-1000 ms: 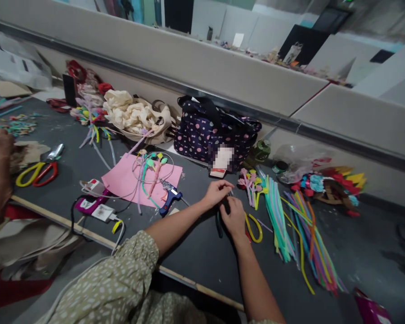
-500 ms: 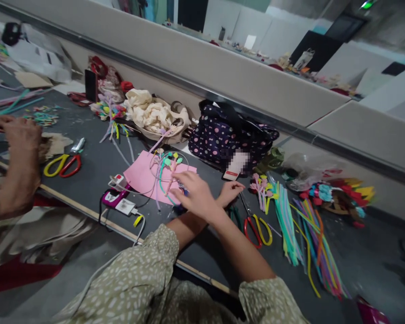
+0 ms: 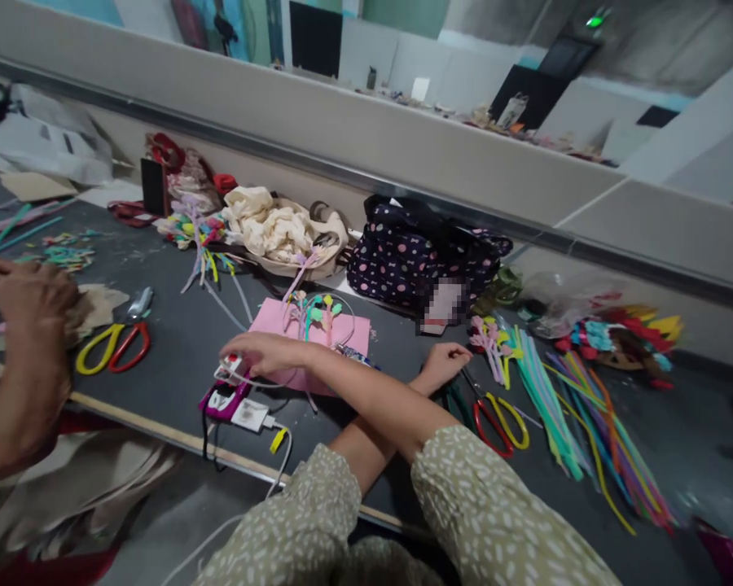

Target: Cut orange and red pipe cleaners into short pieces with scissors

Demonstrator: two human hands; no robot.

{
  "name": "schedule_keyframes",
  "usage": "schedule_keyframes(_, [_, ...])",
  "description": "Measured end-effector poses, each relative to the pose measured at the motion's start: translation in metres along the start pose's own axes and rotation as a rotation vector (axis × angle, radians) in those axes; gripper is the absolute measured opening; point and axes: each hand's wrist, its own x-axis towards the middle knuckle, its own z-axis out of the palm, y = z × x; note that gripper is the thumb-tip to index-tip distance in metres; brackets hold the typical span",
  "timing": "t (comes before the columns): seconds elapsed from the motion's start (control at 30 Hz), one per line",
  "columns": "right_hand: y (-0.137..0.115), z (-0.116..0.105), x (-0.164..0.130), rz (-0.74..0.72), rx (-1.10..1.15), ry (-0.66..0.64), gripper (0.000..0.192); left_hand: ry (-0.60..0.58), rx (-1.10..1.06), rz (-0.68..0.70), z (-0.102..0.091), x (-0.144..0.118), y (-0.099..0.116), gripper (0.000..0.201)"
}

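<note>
My forearms are crossed, the right one over the left. My right hand (image 3: 260, 352) reaches to the left, its fingers bent around a white plug (image 3: 227, 373) with a red spot, on the purple power strip (image 3: 223, 403). On the other side, my left hand (image 3: 441, 366) rests near the tips of the red-and-yellow scissors (image 3: 492, 417), thumb and fingertips pinched together; what they hold, if anything, is too small to make out. Behind my right forearm lies a pink sheet (image 3: 269, 317) with fuzzy-stem flowers (image 3: 326, 313) and a thin wire loop on it.
Bundled fuzzy stems (image 3: 541, 399) and small pink-yellow flowers (image 3: 493, 346) lie at right. A dotted dark bag (image 3: 397, 252) and a cream cloth bag (image 3: 274, 228) stand behind. At left are another person's hands (image 3: 33, 297) and a second pair of scissors (image 3: 125, 342).
My right hand has moved left from above the flowers on the pink sheet to the plug at the power strip. My left hand stays pinched near the scissors. The view has shifted slightly.
</note>
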Motion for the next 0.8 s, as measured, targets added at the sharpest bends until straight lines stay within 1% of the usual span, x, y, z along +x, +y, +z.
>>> schedule_keyframes(0.13, [0.013,0.003,0.018,0.017,0.195,-0.08,0.044,-0.014,0.009,0.031,-0.003,0.001,0.008,0.019])
schedule_keyframes(0.2, [0.019,0.004,0.026,0.008,0.199,-0.127,0.037,-0.009,0.004,0.031,-0.003,0.002,0.011,0.018])
schedule_keyframes(0.27, [0.022,0.004,0.033,-0.022,0.128,-0.167,0.031,-0.011,0.005,0.033,-0.003,0.003,0.012,0.018])
schedule_keyframes(0.43, [0.022,0.0,0.037,-0.106,-0.064,-0.16,0.022,-0.052,0.004,0.047,-0.005,0.005,0.012,0.019])
schedule_keyframes(0.53, [0.018,-0.003,0.035,-0.123,-0.155,-0.195,0.022,-0.072,0.045,0.064,-0.009,0.006,0.015,0.019])
schedule_keyframes(0.67, [0.009,-0.008,0.036,-0.182,-0.235,-0.25,0.023,-0.076,0.093,0.082,-0.013,0.006,0.021,0.02])
schedule_keyframes(0.8, [0.002,-0.012,0.039,-0.194,-0.371,-0.294,0.016,-0.091,0.15,0.093,-0.012,0.003,0.025,0.021])
